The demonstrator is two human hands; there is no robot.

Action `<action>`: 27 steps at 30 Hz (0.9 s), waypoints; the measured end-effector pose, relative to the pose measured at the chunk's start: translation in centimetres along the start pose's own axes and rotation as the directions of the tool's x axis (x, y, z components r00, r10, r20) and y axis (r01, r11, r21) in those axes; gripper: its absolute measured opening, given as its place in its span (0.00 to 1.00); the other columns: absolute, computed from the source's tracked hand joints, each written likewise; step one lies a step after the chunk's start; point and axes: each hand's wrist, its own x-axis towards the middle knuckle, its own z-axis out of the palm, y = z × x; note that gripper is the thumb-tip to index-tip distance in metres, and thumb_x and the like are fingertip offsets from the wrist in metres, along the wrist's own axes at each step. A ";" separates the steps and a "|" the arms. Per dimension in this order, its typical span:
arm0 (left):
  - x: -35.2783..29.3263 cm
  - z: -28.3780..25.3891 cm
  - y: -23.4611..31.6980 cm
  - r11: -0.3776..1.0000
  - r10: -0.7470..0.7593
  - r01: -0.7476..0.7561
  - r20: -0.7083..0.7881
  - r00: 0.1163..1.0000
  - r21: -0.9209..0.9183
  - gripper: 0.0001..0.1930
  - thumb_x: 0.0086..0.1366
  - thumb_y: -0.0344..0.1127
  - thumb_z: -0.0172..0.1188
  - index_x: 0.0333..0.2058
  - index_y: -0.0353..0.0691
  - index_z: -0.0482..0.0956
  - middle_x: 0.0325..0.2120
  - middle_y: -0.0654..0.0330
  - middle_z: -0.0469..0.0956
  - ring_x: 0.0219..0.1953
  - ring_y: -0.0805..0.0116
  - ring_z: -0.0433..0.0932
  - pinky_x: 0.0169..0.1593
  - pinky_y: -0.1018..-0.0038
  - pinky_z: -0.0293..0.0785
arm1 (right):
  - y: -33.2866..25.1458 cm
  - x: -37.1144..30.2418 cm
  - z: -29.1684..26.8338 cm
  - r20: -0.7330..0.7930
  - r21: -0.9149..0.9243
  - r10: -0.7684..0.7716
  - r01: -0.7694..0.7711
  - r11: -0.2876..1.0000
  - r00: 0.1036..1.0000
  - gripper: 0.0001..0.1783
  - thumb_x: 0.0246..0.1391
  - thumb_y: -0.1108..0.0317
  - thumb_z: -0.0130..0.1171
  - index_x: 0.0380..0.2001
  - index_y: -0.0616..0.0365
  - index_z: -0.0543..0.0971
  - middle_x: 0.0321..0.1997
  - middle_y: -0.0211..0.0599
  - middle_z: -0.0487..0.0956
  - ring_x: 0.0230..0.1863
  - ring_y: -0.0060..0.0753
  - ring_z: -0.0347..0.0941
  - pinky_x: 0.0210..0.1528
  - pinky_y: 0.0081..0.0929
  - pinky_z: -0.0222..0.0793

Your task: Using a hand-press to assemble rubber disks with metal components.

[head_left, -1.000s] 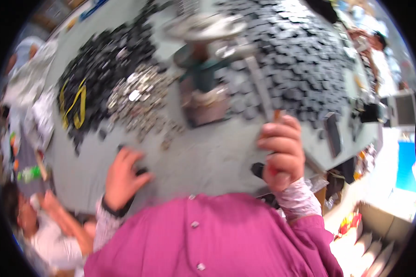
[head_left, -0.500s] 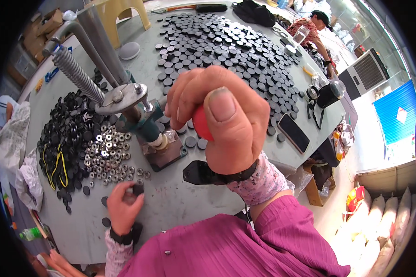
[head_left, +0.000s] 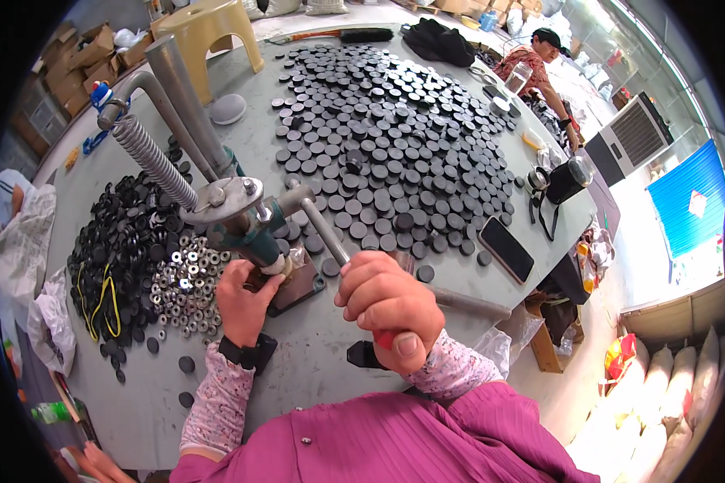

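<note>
My right hand (head_left: 396, 310) is wrapped round the end of a hand press's metal lever (head_left: 324, 232), with a bit of its red grip (head_left: 385, 339) showing below the fingers. The press (head_left: 222, 200) has a coil spring (head_left: 155, 161), a flat steel plate and a green body. At its foot, my left hand (head_left: 248, 296) is pinched close to the pale die (head_left: 279, 266) over the base plate (head_left: 296, 291). A dark bit shows between those fingers, too covered to name. Beside this hand lie small silver metal rings (head_left: 187, 282) and a heap of black round caps (head_left: 121, 233).
Many dark grey discs (head_left: 395, 145) spread over the grey table (head_left: 314, 378). A phone (head_left: 506, 249), a black cup (head_left: 568, 181) and a metal bar (head_left: 467, 303) lie to the right. A yellow stool (head_left: 209, 36) stands behind the press. Another person (head_left: 532, 68) sits at far right.
My right hand has swung the lever down and toward me. My left hand, which held a small black round piece over the table, has moved forward and right to the press's die.
</note>
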 end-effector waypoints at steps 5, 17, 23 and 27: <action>-1.7 -3.6 3.3 0.957 -0.245 0.243 0.008 0.970 -0.158 0.16 0.54 0.27 0.76 0.40 0.35 0.82 0.34 0.60 0.77 0.32 0.71 0.77 0.32 0.74 0.73 | 2.0 -9.0 -0.7 -0.027 -0.080 -0.009 0.007 0.997 1.000 0.16 0.70 0.61 0.45 0.38 0.61 0.76 0.45 0.49 0.82 0.56 0.59 0.80 0.64 0.61 0.67; -14.6 -14.7 0.4 0.797 -0.357 0.355 -0.093 0.929 0.488 0.22 0.57 0.26 0.69 0.51 0.36 0.75 0.42 0.53 0.73 0.36 0.57 0.73 0.42 0.66 0.71 | 0.2 3.4 -1.1 0.033 -0.057 -0.149 0.151 0.987 0.988 0.22 0.71 0.53 0.44 0.31 0.60 0.74 0.29 0.38 0.78 0.32 0.46 0.78 0.47 0.49 0.72; -14.6 -15.2 1.5 0.838 -0.414 0.365 0.036 0.909 0.406 0.26 0.51 0.29 0.74 0.48 0.34 0.75 0.42 0.53 0.73 0.38 0.56 0.74 0.44 0.64 0.72 | 0.3 6.5 -0.7 0.013 -0.038 -0.059 0.059 0.998 0.998 0.23 0.71 0.52 0.46 0.29 0.59 0.75 0.27 0.36 0.76 0.30 0.44 0.77 0.47 0.46 0.72; -16.0 -16.6 2.9 0.817 -0.442 0.338 0.129 0.888 0.468 0.26 0.46 0.29 0.75 0.45 0.35 0.77 0.39 0.54 0.73 0.35 0.57 0.74 0.42 0.65 0.72 | -0.6 5.5 -1.1 0.021 -0.074 -0.006 0.007 0.997 1.000 0.28 0.72 0.44 0.44 0.30 0.58 0.75 0.27 0.35 0.78 0.30 0.42 0.78 0.47 0.46 0.72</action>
